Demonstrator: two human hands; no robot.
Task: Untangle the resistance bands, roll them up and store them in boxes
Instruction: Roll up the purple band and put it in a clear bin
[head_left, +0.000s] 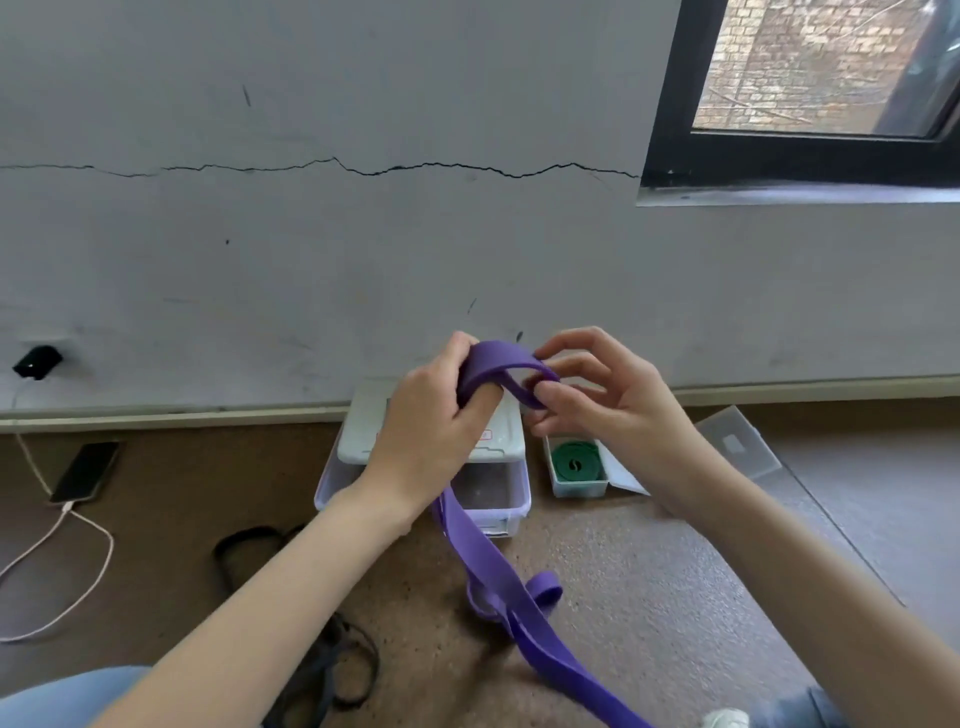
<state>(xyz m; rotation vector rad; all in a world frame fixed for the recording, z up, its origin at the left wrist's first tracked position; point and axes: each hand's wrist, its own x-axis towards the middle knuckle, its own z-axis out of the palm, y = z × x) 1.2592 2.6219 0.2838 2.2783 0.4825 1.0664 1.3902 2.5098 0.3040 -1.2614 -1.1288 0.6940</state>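
Rolling stage, looks like: left hand (434, 415) grips purple band (506, 364), right hand (597, 395) pinches the loop; needs tighter winding next.

Bare floor (649, 587) lies open to the right of the hanging purple band (498, 577), up to the small box (579, 486) holding a green roll. On the left, black bands (311, 670) and a charging cable (78, 587) clutter the floor. The large box (498, 499) is half covered by its lid (363, 431).

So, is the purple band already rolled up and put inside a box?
No, the purple band is held up by the left hand and right hand, with its long tail trailing on the floor.
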